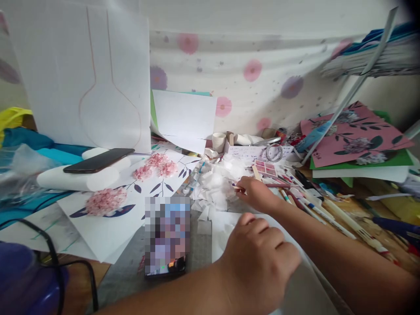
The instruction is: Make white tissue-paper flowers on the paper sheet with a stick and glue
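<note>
My right hand (257, 192) reaches over a heap of torn white tissue paper (216, 183). Its fingers pinch a small, thin, tan stick (236, 187); most of it is hidden by the hand. Closer to me, my left hand (260, 262) is curled over a white sheet of paper (219, 225), back side up. Whatever its fingertips hold, if anything, is out of sight. A palette of pink colours (265, 168) lies just beyond the right hand.
Pens and brushes (328, 214) crowd the right side. A lit phone (167, 238) lies left of my hands; a dark phone (98, 160) rests on a white roll. Artworks with pink paper flowers (106, 201) spread leftward. Behind stands a vase drawing (127, 52). A paper cup (219, 141) is at the back.
</note>
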Tool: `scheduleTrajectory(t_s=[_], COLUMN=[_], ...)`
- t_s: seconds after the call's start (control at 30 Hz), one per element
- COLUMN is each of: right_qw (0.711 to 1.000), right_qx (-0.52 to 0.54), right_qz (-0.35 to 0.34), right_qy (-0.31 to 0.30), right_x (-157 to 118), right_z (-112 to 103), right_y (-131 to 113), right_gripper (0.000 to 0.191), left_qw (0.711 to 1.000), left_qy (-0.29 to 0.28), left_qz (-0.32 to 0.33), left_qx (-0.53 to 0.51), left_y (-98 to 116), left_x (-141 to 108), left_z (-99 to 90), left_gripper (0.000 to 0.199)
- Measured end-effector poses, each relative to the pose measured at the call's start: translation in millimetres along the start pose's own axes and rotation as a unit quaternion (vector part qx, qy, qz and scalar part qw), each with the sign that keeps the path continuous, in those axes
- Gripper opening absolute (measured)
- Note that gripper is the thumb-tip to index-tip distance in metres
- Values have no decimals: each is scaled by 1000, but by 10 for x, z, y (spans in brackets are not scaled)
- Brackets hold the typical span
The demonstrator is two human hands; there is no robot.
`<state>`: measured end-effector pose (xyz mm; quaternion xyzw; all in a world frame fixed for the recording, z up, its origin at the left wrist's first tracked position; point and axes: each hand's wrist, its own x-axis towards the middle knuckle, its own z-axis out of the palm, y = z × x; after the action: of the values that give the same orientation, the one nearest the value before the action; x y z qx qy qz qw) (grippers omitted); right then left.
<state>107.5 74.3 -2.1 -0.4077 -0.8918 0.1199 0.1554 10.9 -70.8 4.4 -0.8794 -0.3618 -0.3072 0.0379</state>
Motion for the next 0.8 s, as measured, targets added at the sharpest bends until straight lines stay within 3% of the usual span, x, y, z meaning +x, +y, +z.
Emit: scheduleTrajectory(t_s=[0.1,0.2,0.3,0.37,0.5,0.6,0.73,0.8], right_qw=[995,978,956,943,902,884,897,908], right_qx=[90,187,264,302,400,441,413,392], right_qz=[40,92,127,140,158,141,129,121], right_qy=[7,4,-2,-14,-39,-64,-87,-80], right_x=[-213,-531,-865,-1049,-1259,-1301,-1330,-1363], right_z=[-195,-376,-514,-573,-610,-587,-549,-556], right_y=[81,136,132,105,28,-19,-18,20], right_gripper=[7,18,26,27,24,19,14,18], left_qw=[998,988,954,924,877,852,865,874], left_qy=[-16,35,82,46,-59,-79,-91,-125], left_qz=[-66,-133,-240,-292,-302,-309,-315,-314], left_qx=[-15,-65,-162,-243,-369,-416,-380,-348], left_y=[-22,-65,-143,-193,-220,-186,-140,-123], left_x=[21,55,90,110,132,140,148,141], left_z=[-16,-40,-58,-54,-11,26,64,91], left_gripper=[9,21,27,30,34,33,12,12])
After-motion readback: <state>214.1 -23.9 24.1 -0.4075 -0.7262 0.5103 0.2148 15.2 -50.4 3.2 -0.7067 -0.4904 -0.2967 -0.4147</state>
